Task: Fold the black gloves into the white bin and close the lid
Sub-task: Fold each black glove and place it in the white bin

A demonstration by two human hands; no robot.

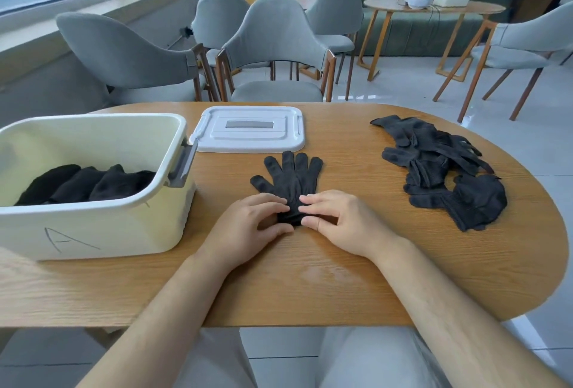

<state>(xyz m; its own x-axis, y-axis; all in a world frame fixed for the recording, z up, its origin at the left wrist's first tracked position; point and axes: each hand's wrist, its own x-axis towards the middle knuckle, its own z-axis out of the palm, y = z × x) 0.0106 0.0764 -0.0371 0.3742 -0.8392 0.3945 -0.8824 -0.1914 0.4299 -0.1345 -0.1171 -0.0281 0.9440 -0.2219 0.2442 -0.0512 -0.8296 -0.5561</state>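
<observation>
I note the wooden table carries all the work. At its left stands the white bin, open, marked with a letter A on its near wall, with several folded black gloves already lying inside. Its lid lies flat on the table at the far centre, just right of the bin and apart from it. At the right sits a loose pile of unfolded gloves, well apart from the hands. At the centre, a single black glove lies flat, fingers pointing far, cuff toward me. My left hand and right hand rest on the cuff end from either side, fingertips pressing or pinching the knit; the fingers are lightly curled rather than closed in a fist, and I cannot tell whether the fabric is actually pinched or only held down. I judge the step in hand to be the fold of this glove, with a good share of the task remaining. To do it well, I would square the cuff first, keep both sides even, bring one end over the other in one motion, and press the crease flat so the knit does not spring open. The folded piece should then go beside those in the bin, leaving room for the pile.
</observation>
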